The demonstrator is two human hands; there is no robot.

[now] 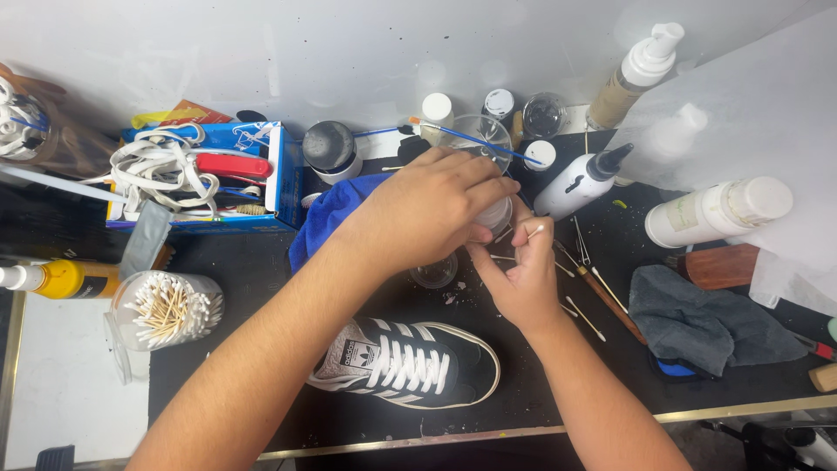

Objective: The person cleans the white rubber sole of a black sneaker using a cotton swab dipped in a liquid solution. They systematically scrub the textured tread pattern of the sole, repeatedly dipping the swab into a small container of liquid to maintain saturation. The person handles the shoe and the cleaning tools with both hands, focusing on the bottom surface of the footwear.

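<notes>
My left hand (427, 205) is clasped over the top of a small clear jar (493, 215) above the black mat. Just right of it, my right hand (521, 277) pinches a cotton swab (534, 232) with its tip at the jar's side. A black sneaker (410, 362) with white stripes and white laces lies on its side on the mat below both hands. A small clear lid (435, 272) rests between the hands and the shoe.
Several bottles stand at the back and right: a white squeeze bottle (579, 182), a pump bottle (635, 74) and a white bottle (717, 212) lying down. A jar of cotton swabs (168, 308) lies left. A blue box (202, 174) of laces, blue cloth (328, 214) and grey cloth (706, 318) surround the mat.
</notes>
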